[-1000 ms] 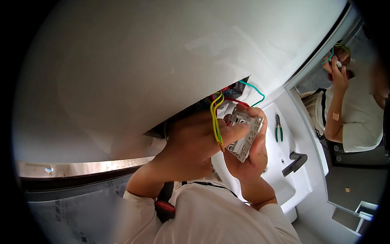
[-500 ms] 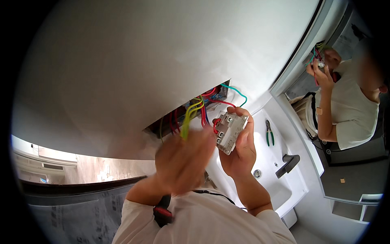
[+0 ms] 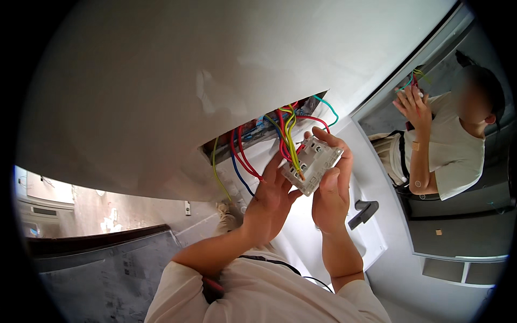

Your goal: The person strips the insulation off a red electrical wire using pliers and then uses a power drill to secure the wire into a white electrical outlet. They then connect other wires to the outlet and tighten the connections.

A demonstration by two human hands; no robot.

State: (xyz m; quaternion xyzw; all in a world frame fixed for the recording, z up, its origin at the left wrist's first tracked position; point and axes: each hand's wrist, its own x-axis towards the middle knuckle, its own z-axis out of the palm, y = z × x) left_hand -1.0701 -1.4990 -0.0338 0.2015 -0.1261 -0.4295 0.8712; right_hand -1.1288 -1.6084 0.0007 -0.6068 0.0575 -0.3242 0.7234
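Observation:
My right hand (image 3: 332, 202) grips the right side of a white wall socket (image 3: 322, 161), its back with screw terminals turned up toward me. My left hand (image 3: 266, 210) is at the socket's left edge, thumb by the lower corner and fingers partly hidden behind wires. Yellow-green wires (image 3: 292, 145) with bare copper ends lie across the socket's back. Red wires (image 3: 281, 141) run down beside them. Above the hands, the wires come out of a long recessed wall box (image 3: 250, 132).
Loose red wires (image 3: 245, 156), a blue wire (image 3: 240, 175) and a thin yellow-green wire (image 3: 215, 169) hang left of my hands. A teal wire (image 3: 336, 112) loops at the right. Below are a white washbasin (image 3: 293, 229) and dark faucet (image 3: 363, 212). A mirror (image 3: 458, 226) stands at right.
My left hand has come from a blurred spot left of the socket to its edge. The yellow-green wires now lie over the socket. The pliers in the basin are no longer visible.

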